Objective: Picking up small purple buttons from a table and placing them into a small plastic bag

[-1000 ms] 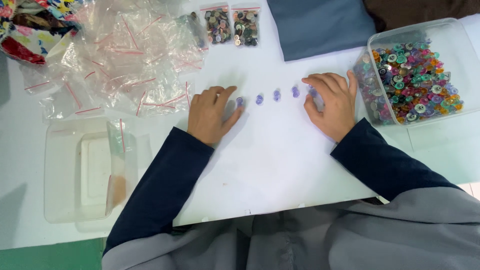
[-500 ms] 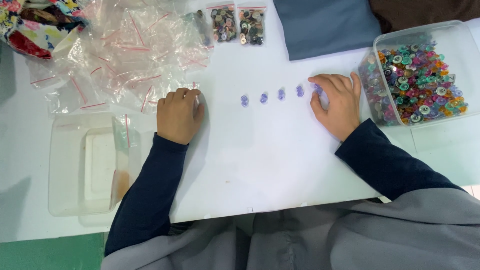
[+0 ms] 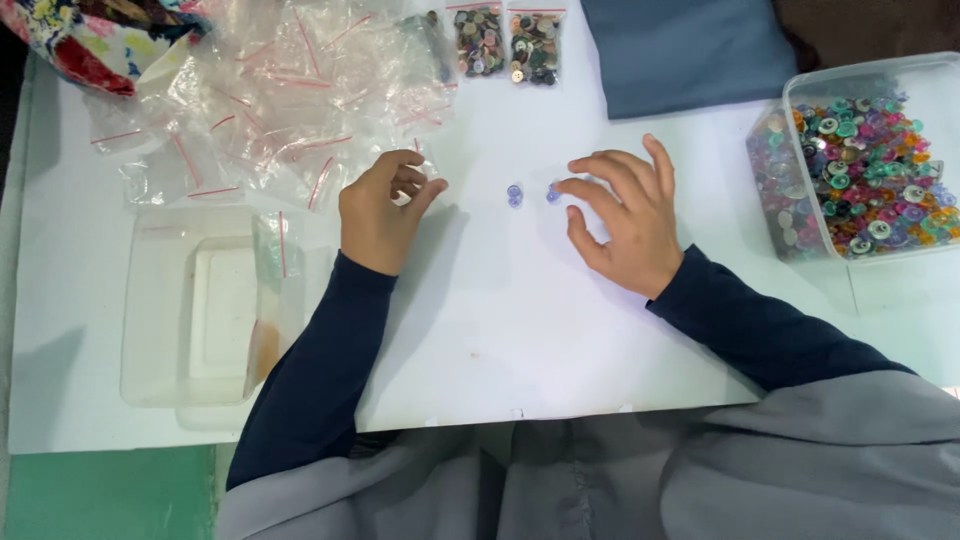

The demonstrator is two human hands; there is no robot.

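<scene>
Two small purple buttons (image 3: 514,195) lie side by side on the white table (image 3: 500,320). My right hand (image 3: 625,215) rests flat just right of them with its fingers spread, and the index fingertip touches the right-hand button (image 3: 552,195). My left hand (image 3: 385,210) sits at the edge of a heap of small clear zip bags (image 3: 270,110). Its fingers are curled towards the thumb; whether a bag is pinched between them is unclear.
A clear tub of mixed coloured buttons (image 3: 870,170) stands at the right. Two filled button bags (image 3: 505,45) lie at the back, beside a folded blue cloth (image 3: 680,50). An empty clear tray (image 3: 200,310) with a bag is at the left, patterned fabric (image 3: 90,40) in the far left corner.
My right hand slid left along the row of purple buttons, so only two still show. My left hand went left to the bag heap and curled its fingers there.
</scene>
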